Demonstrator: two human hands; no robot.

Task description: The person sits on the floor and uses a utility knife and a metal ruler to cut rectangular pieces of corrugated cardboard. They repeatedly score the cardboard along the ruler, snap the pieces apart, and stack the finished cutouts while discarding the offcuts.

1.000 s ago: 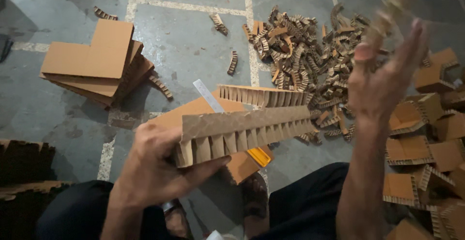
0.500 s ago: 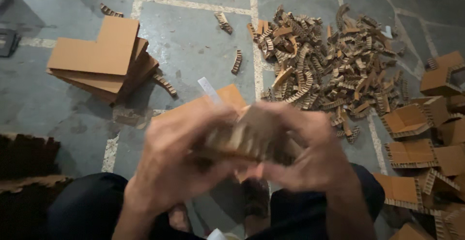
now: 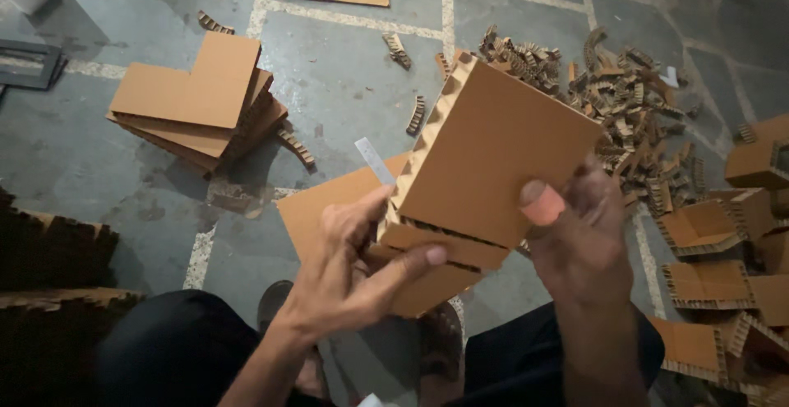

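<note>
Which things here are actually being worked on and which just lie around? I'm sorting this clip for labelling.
In hand:
- honeycomb cardboard piece, held by left hand and right hand
- flat cardboard sheet just below it

Lying about:
- stack of cardboard boards
- heap of cut strips
- folded corner pieces
- metal ruler

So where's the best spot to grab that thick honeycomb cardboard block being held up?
The brown honeycomb cardboard block looks best pinched across its flat faces near the lower edge, from below, as the left hand and right hand do: broad faces give grip, while the jagged cut edge looks crushable.
</note>
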